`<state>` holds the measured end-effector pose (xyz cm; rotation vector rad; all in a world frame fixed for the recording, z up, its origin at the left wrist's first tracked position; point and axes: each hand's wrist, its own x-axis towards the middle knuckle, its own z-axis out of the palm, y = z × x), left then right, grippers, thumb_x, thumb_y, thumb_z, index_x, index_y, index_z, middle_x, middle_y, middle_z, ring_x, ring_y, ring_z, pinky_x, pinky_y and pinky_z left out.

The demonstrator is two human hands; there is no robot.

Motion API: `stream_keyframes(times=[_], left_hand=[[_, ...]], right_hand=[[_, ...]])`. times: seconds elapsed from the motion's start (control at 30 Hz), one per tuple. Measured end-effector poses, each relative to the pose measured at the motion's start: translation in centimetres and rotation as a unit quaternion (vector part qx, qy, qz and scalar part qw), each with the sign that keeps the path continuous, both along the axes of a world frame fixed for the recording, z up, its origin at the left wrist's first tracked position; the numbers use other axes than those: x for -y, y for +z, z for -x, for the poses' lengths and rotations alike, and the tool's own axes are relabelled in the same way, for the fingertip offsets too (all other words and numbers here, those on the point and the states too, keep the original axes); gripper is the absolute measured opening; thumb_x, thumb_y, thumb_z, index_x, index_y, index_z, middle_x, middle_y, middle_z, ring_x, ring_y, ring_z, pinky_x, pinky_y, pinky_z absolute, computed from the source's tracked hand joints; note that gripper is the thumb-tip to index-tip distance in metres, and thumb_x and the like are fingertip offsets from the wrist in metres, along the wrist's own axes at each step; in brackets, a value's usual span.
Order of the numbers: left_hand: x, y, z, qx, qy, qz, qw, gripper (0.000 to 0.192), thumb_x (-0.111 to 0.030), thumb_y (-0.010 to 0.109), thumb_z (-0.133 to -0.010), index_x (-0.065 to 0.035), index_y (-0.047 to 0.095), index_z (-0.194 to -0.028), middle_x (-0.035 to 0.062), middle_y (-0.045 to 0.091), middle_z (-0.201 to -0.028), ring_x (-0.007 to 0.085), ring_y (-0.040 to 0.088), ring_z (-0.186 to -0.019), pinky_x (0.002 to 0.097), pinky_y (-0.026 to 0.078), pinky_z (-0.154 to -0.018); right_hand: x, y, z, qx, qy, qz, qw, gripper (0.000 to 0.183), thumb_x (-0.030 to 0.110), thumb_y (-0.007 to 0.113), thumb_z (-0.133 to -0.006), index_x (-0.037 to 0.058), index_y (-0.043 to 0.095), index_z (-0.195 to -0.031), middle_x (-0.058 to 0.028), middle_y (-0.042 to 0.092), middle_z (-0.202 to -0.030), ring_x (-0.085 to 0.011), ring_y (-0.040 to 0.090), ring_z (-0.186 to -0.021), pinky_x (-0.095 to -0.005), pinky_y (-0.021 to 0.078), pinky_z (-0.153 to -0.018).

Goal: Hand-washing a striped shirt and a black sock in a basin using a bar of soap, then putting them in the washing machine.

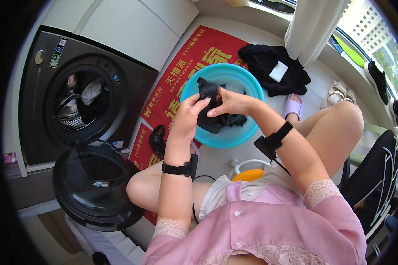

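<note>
A wet black garment [212, 121] is bunched up over a turquoise plastic basin [258, 96], its lower folds hanging into cloudy water. My left hand [188, 114] pinches the cloth between thumb and fingers near the basin's left side. From the right, my right hand [233, 101] has its fingers on the upper part of the same cloth, its thumb spread apart lower down. Some fingertips are hidden behind the fabric, and the top of the bundle is blurred. More dark cloth lies in the basin to the right of the bundle.
The front-loading washing machine [36, 99] has its round door [96, 185] swung open, with laundry inside. A red printed mat [199, 49] lies under the basin. Beyond are a black garment [262, 56] with a white bar-shaped object [278, 72] on it, and white sandals [338, 92].
</note>
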<state>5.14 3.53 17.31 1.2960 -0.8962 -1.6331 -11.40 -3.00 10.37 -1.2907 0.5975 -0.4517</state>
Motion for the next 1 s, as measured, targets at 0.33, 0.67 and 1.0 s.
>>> stream_keyframes(times=[0.33, 0.67, 1.0], left_hand=[[-1.5, -3.9, -1.0, 0.154, 0.075, 0.069, 0.983, 0.061, -0.003, 0.061, -0.080, -0.0055, 0.047, -0.139, 0.0118, 0.048, -0.135, 0.0232, 0.046, -0.122, 0.0331, 0.037, -0.101], [-3.2, -18.6, -1.8, 0.191, 0.002, 0.029, 0.981, 0.119, -0.010, 0.087, -0.053, -0.0110, 0.020, -0.152, 0.0145, 0.045, -0.139, 0.0345, 0.040, -0.132, 0.0400, 0.033, -0.111], [-4.6, -22.9, -0.5, -0.157, 0.237, -0.310, 0.907, 0.079, -0.021, 0.064, -0.087, -0.0196, 0.018, -0.152, 0.0129, 0.034, -0.147, 0.0361, 0.029, -0.136, 0.0589, 0.040, -0.100]], right_hand=[[0.0, 1.8, -1.2, -0.011, -0.210, -0.124, 0.970, 0.036, 0.028, 0.069, -0.089, -0.0050, 0.065, -0.101, -0.0080, 0.067, -0.090, -0.0130, 0.063, -0.077, -0.0283, 0.0511, -0.069], [-0.6, 12.5, -2.2, 0.132, -0.235, -0.154, 0.950, 0.028, 0.030, 0.069, -0.091, 0.0022, 0.066, -0.091, -0.0027, 0.067, -0.077, -0.0102, 0.064, -0.065, -0.0236, 0.0499, -0.060], [-1.3, 21.1, -2.2, 0.301, -0.168, -0.128, 0.930, 0.021, 0.021, 0.056, -0.098, 0.0017, 0.062, -0.106, -0.0111, 0.072, -0.090, -0.0186, 0.071, -0.081, -0.0330, 0.0561, -0.079]])
